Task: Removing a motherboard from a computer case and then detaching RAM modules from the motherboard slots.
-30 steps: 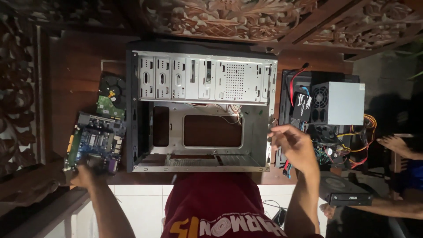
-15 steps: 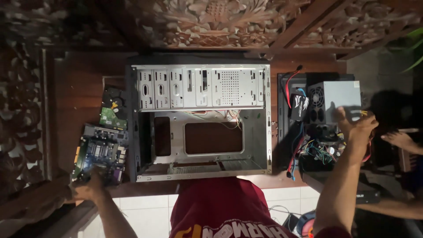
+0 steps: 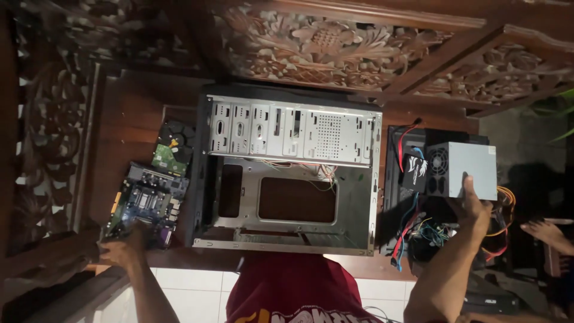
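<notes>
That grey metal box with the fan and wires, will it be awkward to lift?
The power supply is probably heavy for its size: a solid metal box. The right hand grips one edge, so it may tilt. Its floppy cable bundle would likely dangle and snag.

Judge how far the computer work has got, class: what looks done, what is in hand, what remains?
Done: the case lies open and bare. In hand: the right hand grips the grey power supply; the left hand touches the motherboard. Left: motherboard, hard drive and power supply sit outside the case.

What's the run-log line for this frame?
left hand: on motherboard edge | right hand: gripping power supply | case: open, between
</notes>
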